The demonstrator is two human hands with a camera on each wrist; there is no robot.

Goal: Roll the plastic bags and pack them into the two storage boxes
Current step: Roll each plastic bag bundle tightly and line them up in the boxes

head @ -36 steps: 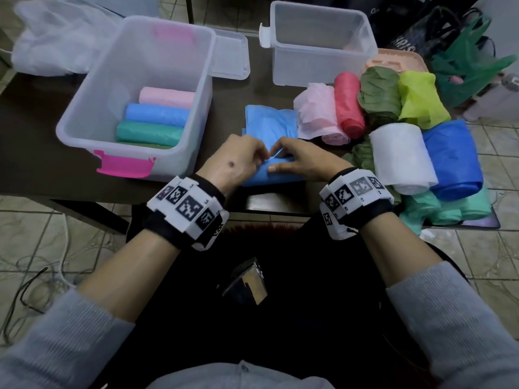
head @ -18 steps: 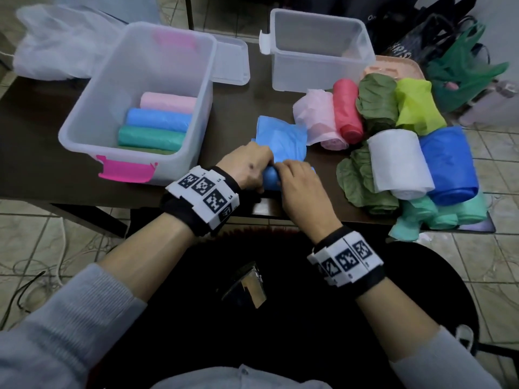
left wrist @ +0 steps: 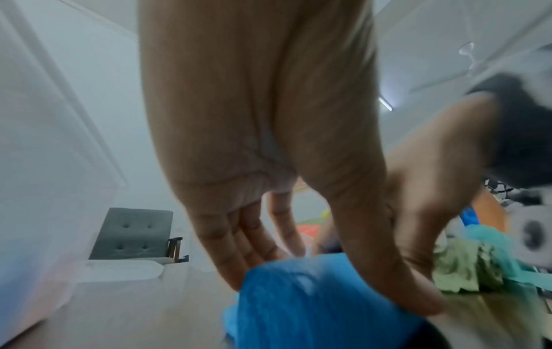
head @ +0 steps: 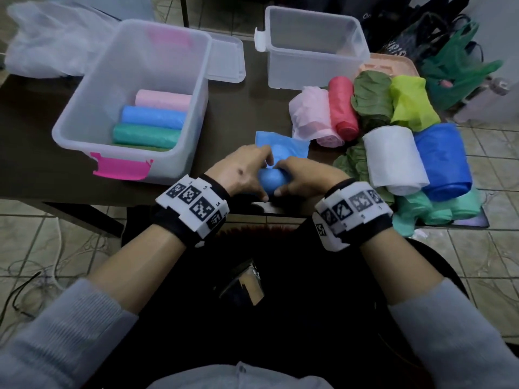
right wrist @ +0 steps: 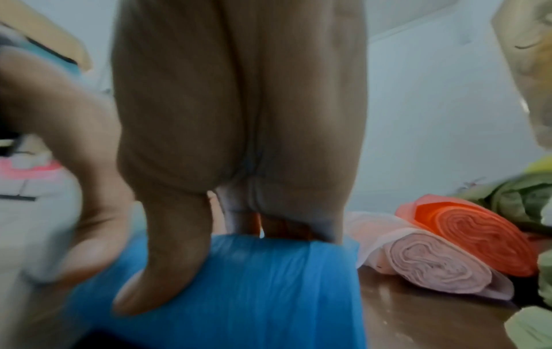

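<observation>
A light blue plastic bag lies at the table's near edge, its near end wound into a thick roll and its far end flat. My left hand and right hand curl over the roll from either side, thumbs at its near face. In the left wrist view the blue bag sits under my left hand; in the right wrist view the blue bag lies beneath my right hand. The left storage box holds pink, blue and green rolls. The right storage box looks empty.
Several rolled and crumpled bags crowd the right: a pink roll, a red roll, a white roll and a dark blue roll. A clear lid lies between the boxes. A loose clear bag sits far left.
The flat blue bag has been wound further from its near end, and the roll is thicker. Both hands came back level on either side of it.
</observation>
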